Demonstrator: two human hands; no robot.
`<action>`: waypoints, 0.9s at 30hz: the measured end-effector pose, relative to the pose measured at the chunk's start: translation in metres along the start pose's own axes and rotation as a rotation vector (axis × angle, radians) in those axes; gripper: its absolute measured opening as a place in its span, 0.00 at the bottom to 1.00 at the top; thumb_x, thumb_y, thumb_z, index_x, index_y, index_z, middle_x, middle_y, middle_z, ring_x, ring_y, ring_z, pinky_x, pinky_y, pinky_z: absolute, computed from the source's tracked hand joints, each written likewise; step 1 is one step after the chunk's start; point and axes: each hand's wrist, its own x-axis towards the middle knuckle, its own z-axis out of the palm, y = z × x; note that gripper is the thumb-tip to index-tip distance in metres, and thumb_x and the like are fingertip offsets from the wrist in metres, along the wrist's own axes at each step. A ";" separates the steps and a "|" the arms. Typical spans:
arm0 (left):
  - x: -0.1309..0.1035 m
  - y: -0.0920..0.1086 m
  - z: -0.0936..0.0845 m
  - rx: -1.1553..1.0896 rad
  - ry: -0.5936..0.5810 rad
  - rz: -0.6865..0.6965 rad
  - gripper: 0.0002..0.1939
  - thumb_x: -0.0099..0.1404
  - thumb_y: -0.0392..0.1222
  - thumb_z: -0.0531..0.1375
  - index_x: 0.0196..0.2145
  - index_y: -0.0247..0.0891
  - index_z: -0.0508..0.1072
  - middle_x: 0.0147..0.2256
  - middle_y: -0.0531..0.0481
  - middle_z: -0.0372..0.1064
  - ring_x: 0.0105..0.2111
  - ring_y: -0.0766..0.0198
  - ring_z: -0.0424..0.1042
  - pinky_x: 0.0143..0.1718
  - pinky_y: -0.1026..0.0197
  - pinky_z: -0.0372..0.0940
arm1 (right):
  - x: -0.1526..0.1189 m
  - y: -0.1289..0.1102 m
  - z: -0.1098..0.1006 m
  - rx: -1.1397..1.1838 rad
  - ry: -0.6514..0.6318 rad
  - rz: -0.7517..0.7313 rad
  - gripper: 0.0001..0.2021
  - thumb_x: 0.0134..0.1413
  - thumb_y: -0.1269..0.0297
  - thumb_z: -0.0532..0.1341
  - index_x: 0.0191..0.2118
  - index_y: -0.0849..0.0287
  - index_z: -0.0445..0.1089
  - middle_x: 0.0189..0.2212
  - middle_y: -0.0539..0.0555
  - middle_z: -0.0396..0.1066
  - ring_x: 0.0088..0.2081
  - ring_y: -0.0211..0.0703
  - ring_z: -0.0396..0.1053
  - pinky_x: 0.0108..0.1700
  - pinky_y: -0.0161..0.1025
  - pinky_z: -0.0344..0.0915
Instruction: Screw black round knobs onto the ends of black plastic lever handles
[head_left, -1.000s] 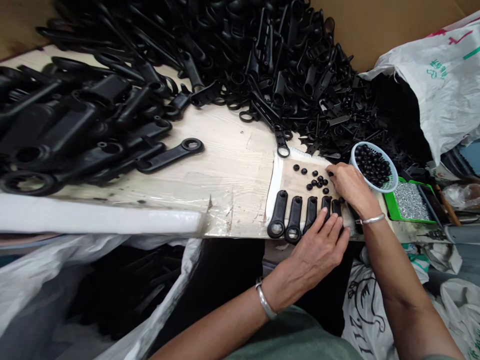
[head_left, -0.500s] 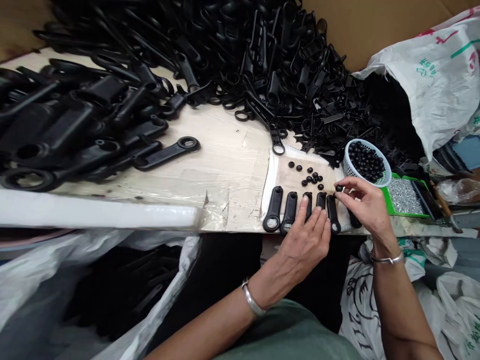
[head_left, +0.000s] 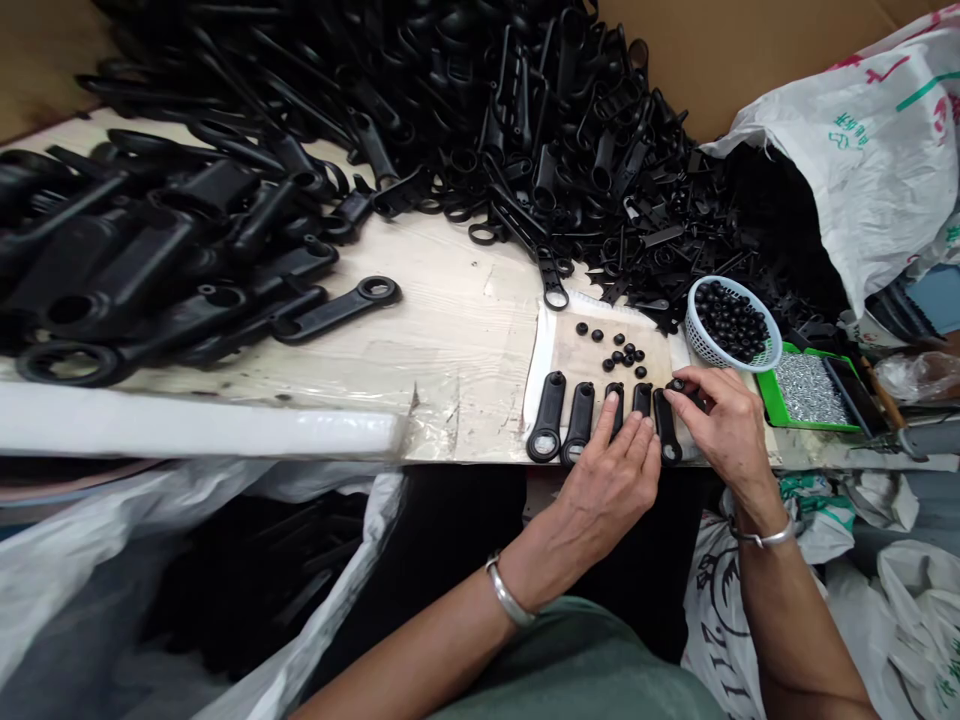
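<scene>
Several black handle-shaped parts point(head_left: 548, 412) stand in a row on a pale cloth pad point(head_left: 592, 347) at the table's front edge. My left hand point(head_left: 613, 472) lies over the middle parts with its fingers stretched out. Thumb and index finger of my right hand point(head_left: 724, 418) pinch a small black round piece point(head_left: 676, 385) at the top of the row's right end, and this hand partly hides the last part. More round pieces point(head_left: 628, 352) lie loose on the pad behind the row.
A light blue basket point(head_left: 699, 335) of round pieces and a green tray point(head_left: 776, 400) of small metal pieces stand at the right. Large heaps of black parts point(head_left: 420, 90) cover the back and left. A white sack point(head_left: 885, 150) lies at the back right.
My right hand has moved slightly left and down with the small round piece, toward the right end of the row. My left hand has hardly moved.
</scene>
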 end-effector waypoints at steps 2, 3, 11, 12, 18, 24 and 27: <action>0.000 0.000 -0.001 0.003 -0.007 -0.003 0.14 0.68 0.27 0.53 0.47 0.22 0.74 0.48 0.31 0.75 0.51 0.47 0.75 0.58 0.33 0.64 | -0.002 -0.001 0.000 0.007 0.002 0.004 0.07 0.59 0.63 0.61 0.40 0.57 0.76 0.32 0.55 0.76 0.36 0.47 0.70 0.43 0.45 0.68; 0.001 0.000 -0.001 0.007 -0.008 -0.005 0.14 0.68 0.27 0.52 0.47 0.22 0.74 0.48 0.31 0.75 0.51 0.47 0.75 0.58 0.34 0.64 | -0.003 0.000 0.000 0.024 0.006 0.014 0.08 0.58 0.63 0.62 0.40 0.57 0.76 0.33 0.55 0.76 0.36 0.46 0.70 0.43 0.45 0.68; 0.002 0.001 -0.006 0.016 -0.058 -0.010 0.16 0.67 0.28 0.52 0.49 0.22 0.73 0.50 0.32 0.74 0.53 0.47 0.73 0.59 0.35 0.63 | -0.008 0.001 -0.007 0.417 -0.040 0.241 0.14 0.58 0.62 0.61 0.49 0.56 0.76 0.40 0.55 0.76 0.33 0.40 0.72 0.34 0.38 0.71; 0.002 0.001 -0.006 0.016 -0.059 -0.009 0.16 0.68 0.28 0.52 0.49 0.22 0.73 0.50 0.32 0.74 0.53 0.46 0.73 0.59 0.35 0.63 | -0.008 0.001 -0.007 0.441 -0.055 0.250 0.15 0.58 0.61 0.61 0.49 0.56 0.76 0.40 0.54 0.76 0.32 0.39 0.71 0.33 0.38 0.71; 0.002 0.001 -0.008 0.014 -0.085 -0.010 0.15 0.68 0.29 0.54 0.50 0.22 0.72 0.51 0.31 0.73 0.53 0.47 0.73 0.59 0.36 0.62 | -0.005 0.000 -0.006 0.472 -0.108 0.243 0.16 0.60 0.60 0.59 0.51 0.54 0.74 0.47 0.56 0.74 0.30 0.36 0.70 0.32 0.37 0.72; 0.002 0.001 -0.008 0.014 -0.066 -0.017 0.15 0.68 0.28 0.53 0.49 0.23 0.73 0.50 0.33 0.74 0.53 0.48 0.73 0.59 0.37 0.63 | -0.004 0.003 -0.002 0.403 -0.096 0.161 0.14 0.60 0.62 0.60 0.51 0.55 0.72 0.44 0.55 0.73 0.38 0.41 0.71 0.39 0.39 0.71; 0.001 0.001 -0.008 0.019 -0.077 -0.019 0.16 0.68 0.29 0.53 0.50 0.23 0.73 0.51 0.33 0.73 0.54 0.48 0.73 0.60 0.38 0.62 | -0.003 0.007 0.001 0.398 -0.056 0.177 0.14 0.56 0.63 0.63 0.49 0.56 0.69 0.36 0.52 0.72 0.35 0.40 0.69 0.37 0.38 0.69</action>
